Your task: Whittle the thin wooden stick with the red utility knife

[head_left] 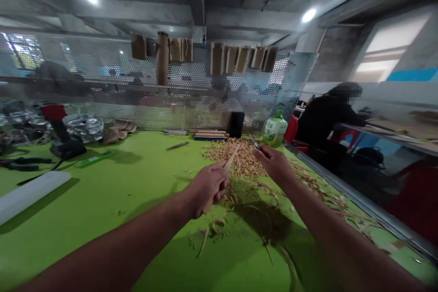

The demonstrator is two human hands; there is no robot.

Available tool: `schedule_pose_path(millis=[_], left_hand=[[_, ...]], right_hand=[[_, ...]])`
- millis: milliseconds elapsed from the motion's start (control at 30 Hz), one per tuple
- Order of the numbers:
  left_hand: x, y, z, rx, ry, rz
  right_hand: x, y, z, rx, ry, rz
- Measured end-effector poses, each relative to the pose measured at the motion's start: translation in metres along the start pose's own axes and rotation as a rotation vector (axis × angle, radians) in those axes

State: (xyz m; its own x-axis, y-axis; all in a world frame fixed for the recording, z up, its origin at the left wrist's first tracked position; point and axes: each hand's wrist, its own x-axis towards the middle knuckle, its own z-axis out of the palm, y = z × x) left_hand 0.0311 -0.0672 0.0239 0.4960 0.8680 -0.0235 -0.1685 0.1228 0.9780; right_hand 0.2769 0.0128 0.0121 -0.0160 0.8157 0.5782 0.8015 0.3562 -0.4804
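Observation:
My left hand (210,187) is closed around a pale strip of wood (232,157), whose narrowed end points up and away from me. Its other end shows below my palm. In my closed right hand (275,164) is a small knife (255,142), with the blade pointing up and to the left, apart from the wood. Beneath and beyond both hands, a heap of wood shavings (248,159) covers part of the green tabletop (143,191). Loose curled slivers lie nearer to me.
At left are a cordless drill (61,132), pliers (25,163), a green-cased cutter (96,159) and a white block (34,194). A green bottle (275,127) and a dark phone-like slab (236,124) stand behind the shavings. A person (328,114) sits at the right.

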Motion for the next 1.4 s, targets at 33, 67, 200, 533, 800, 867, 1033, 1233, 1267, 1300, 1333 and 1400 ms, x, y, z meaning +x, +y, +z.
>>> schedule_pose_path(millis=[33,67,200,533,800,867,1033,1233,1267,1300,1333,1400], left_hand=[[0.002,-0.001,-0.002,0.006,0.022,0.001],[0.003,-0.001,-0.003,0.010,0.029,0.005],[0.003,0.000,-0.002,0.033,0.020,0.016],[-0.001,0.007,0.003,0.067,0.062,0.032],[-0.006,0.003,0.007,0.074,-0.043,0.064],[-0.002,0.003,0.004,0.089,0.020,0.050],[0.000,0.005,0.003,0.068,0.047,-0.003],[0.001,0.005,-0.001,0.005,0.051,0.006],[0.002,0.005,-0.002,-0.001,0.039,0.013],[0.002,0.004,-0.003,-0.005,0.029,0.021],[0.002,0.004,-0.003,-0.009,0.024,0.026],[0.001,0.004,-0.003,-0.012,0.025,0.019]], right_hand=[[-0.005,-0.008,0.002,0.021,-0.033,-0.043],[-0.009,-0.017,0.005,0.034,-0.079,-0.079],[-0.025,-0.039,0.014,0.089,-0.322,-0.205],[-0.021,-0.035,0.012,0.018,-0.248,-0.203],[0.004,0.012,0.000,-0.029,-0.015,0.060],[0.001,0.005,0.000,-0.003,0.018,0.018],[-0.016,-0.025,0.011,0.047,-0.208,-0.145],[-0.027,-0.039,0.015,0.067,-0.420,-0.273],[-0.026,-0.039,0.014,0.053,-0.404,-0.278],[-0.025,-0.039,0.013,0.035,-0.385,-0.281],[-0.024,-0.038,0.012,0.015,-0.367,-0.280],[-0.021,-0.035,0.009,-0.011,-0.314,-0.244]])
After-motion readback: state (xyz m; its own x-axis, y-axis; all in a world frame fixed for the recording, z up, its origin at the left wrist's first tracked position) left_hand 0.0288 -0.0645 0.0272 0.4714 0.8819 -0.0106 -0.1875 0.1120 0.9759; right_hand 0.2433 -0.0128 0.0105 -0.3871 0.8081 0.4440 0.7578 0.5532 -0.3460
